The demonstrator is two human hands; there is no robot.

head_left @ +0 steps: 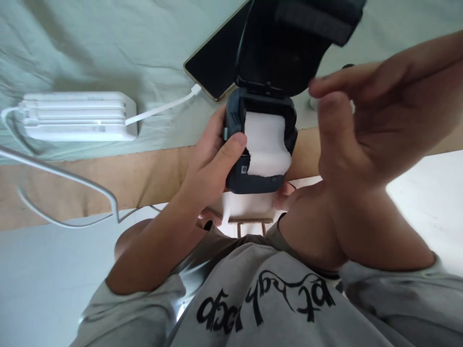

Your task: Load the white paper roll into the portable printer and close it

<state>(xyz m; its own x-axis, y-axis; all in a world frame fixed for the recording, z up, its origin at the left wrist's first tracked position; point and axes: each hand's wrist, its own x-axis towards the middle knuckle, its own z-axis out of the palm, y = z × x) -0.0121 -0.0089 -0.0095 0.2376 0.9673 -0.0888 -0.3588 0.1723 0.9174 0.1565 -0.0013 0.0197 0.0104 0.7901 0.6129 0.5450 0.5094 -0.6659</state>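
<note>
Dark blue-grey plastic forms the body of a small label printer point(261, 144), its lid point(289, 43) swung up and away from the person, baring a white paper roll point(266, 143) seated in the well. The left hand point(210, 159) is clamped on the printer's near-left side, thumb lying over the edge just beside the roll, fingers wrapped behind. The right hand point(365, 125) hangs above and to the right of the printer, holding nothing, fingers loosely together and pointing left toward the lid; it is blurred, so finer detail is lost.

To the left of the left hand lies a white power bank point(75, 115) on pale green cloth point(108, 43), and a white cable point(162, 107) runs from it to a black phone point(217, 62) just beyond the printer.

To my eye the roll's loose end looks ragged at its near edge. A steady left grip keeps the well level; the paper's end wants to lie flat and straight across the front slot before the lid comes near it, with the thumb kept clear of the hinge side.
</note>
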